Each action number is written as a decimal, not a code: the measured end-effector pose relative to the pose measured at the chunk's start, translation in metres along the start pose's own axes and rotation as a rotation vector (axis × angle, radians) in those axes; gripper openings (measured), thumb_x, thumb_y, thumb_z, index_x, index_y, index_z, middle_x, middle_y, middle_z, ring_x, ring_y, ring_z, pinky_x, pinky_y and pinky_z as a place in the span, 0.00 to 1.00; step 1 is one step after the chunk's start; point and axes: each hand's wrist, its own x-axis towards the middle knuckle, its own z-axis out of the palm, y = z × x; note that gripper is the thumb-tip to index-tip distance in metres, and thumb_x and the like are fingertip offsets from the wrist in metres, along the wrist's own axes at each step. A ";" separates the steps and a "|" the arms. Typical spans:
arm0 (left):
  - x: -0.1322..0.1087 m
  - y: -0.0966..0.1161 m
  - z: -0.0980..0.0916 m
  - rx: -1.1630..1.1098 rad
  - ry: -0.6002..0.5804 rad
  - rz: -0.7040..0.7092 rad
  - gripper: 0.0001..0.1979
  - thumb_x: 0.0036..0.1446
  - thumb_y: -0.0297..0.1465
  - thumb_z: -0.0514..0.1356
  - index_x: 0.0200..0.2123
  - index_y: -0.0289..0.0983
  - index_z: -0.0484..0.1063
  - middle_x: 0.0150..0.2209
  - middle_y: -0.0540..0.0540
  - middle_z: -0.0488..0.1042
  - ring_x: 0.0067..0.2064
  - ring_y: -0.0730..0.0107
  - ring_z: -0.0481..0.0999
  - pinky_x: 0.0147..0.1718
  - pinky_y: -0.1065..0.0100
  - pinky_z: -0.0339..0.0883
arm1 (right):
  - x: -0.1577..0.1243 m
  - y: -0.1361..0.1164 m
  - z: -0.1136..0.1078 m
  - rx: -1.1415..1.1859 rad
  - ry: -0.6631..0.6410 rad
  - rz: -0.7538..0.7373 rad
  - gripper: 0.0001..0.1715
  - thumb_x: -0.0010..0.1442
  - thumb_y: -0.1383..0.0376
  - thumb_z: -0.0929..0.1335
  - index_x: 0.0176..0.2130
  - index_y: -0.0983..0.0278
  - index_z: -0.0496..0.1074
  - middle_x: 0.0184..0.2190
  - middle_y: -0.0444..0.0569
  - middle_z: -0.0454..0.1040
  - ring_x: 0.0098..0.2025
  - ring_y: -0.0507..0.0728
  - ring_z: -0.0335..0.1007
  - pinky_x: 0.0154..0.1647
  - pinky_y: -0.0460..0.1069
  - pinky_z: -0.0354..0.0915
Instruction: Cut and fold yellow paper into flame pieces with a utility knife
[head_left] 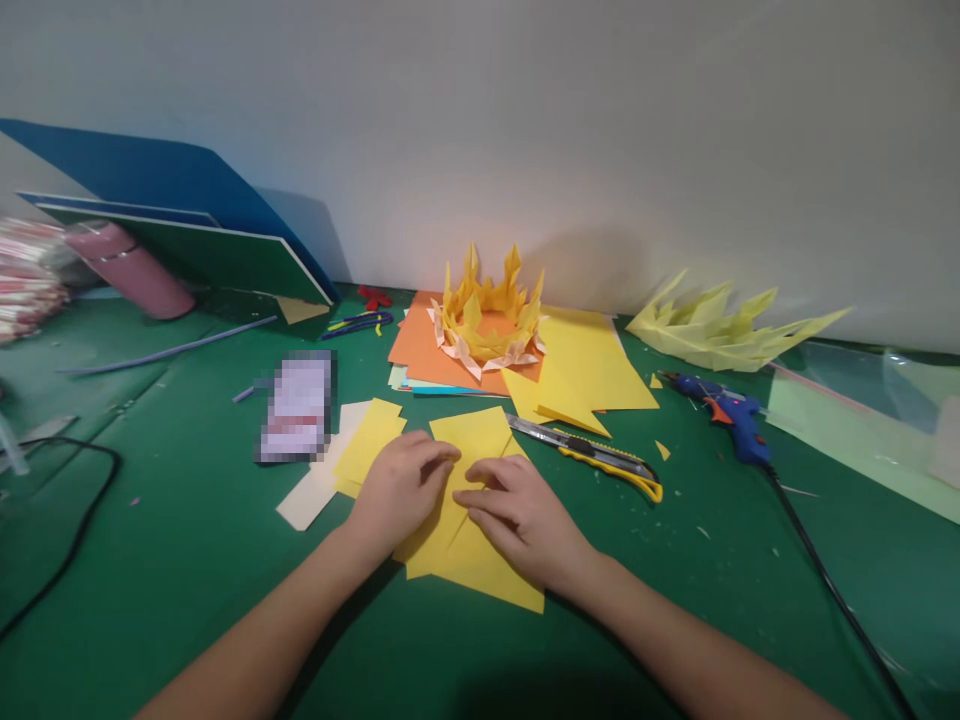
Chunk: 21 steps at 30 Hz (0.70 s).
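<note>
Both my hands rest on a yellow sheet of paper [480, 436] lying on the green table [187, 540]. My left hand [401, 487] has its fingers curled and pressed down on the sheet's left part. My right hand [517, 515] presses the paper from the right, fingers together, fingertips almost meeting the left hand's along a fold line. A second yellow piece [367, 440] lies just left of the hands, over a cream strip [311, 495].
A yellow utility knife [592, 457] lies right of the hands. A blue glue gun [731, 417] with black cable sits further right. Behind are a yellow paper crown [489, 315] on orange sheets, yellow sheets [585, 370], folded pale-yellow spikes [712, 330], boards leaning at left, a pink bottle [131, 268].
</note>
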 end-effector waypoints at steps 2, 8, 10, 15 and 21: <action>-0.001 -0.001 0.001 0.036 -0.007 0.024 0.09 0.57 0.24 0.56 0.34 0.37 0.76 0.28 0.47 0.73 0.32 0.68 0.73 0.32 0.66 0.69 | 0.000 0.000 0.000 -0.002 -0.002 -0.003 0.14 0.62 0.70 0.63 0.41 0.63 0.77 0.39 0.53 0.72 0.41 0.58 0.64 0.40 0.53 0.64; -0.001 -0.002 0.001 0.090 -0.027 0.038 0.10 0.58 0.25 0.55 0.35 0.38 0.76 0.28 0.48 0.69 0.32 0.68 0.71 0.33 0.65 0.68 | -0.001 0.001 0.001 -0.008 -0.027 -0.008 0.15 0.63 0.70 0.63 0.42 0.62 0.77 0.40 0.54 0.72 0.41 0.59 0.64 0.40 0.54 0.65; 0.000 -0.001 0.000 0.105 -0.047 0.026 0.10 0.59 0.25 0.55 0.35 0.39 0.77 0.28 0.48 0.68 0.33 0.67 0.70 0.33 0.65 0.68 | -0.002 0.000 0.000 -0.014 -0.043 0.003 0.15 0.63 0.69 0.63 0.43 0.61 0.77 0.41 0.54 0.72 0.42 0.59 0.64 0.41 0.55 0.65; 0.001 -0.002 0.000 0.087 -0.058 0.024 0.09 0.58 0.25 0.55 0.35 0.38 0.76 0.30 0.47 0.67 0.35 0.65 0.70 0.35 0.63 0.67 | -0.002 -0.002 -0.002 -0.042 -0.059 0.024 0.15 0.62 0.69 0.63 0.43 0.60 0.77 0.43 0.55 0.71 0.43 0.60 0.63 0.42 0.57 0.66; 0.002 0.000 0.002 -0.016 -0.182 0.147 0.13 0.60 0.22 0.50 0.33 0.37 0.74 0.35 0.45 0.72 0.39 0.64 0.71 0.39 0.62 0.67 | -0.003 -0.002 -0.002 -0.075 -0.065 0.004 0.16 0.63 0.70 0.62 0.44 0.61 0.76 0.43 0.55 0.70 0.44 0.60 0.62 0.42 0.56 0.65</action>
